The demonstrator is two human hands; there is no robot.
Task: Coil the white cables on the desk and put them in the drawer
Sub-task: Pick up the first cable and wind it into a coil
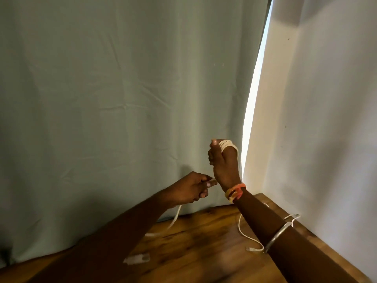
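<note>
My right hand (222, 160) is raised upright above the wooden desk (204, 242), with several turns of a white cable (228, 144) wound around its fingers. My left hand (193, 190) sits just below and left of it, pinching the loose part of that cable, whose tail (175, 218) hangs down to the desk with a plug end lying flat. A second thin white cable (247, 237) lies loose on the desk by my right forearm, its connector near the desk's right side. No drawer is in view.
A pale green curtain (122, 99) hangs right behind the desk, and a white wall (316, 119) bounds it on the right. A small whitish connector piece (137, 259) lies on the desk near the front. Bright light shows through the gap beside the curtain.
</note>
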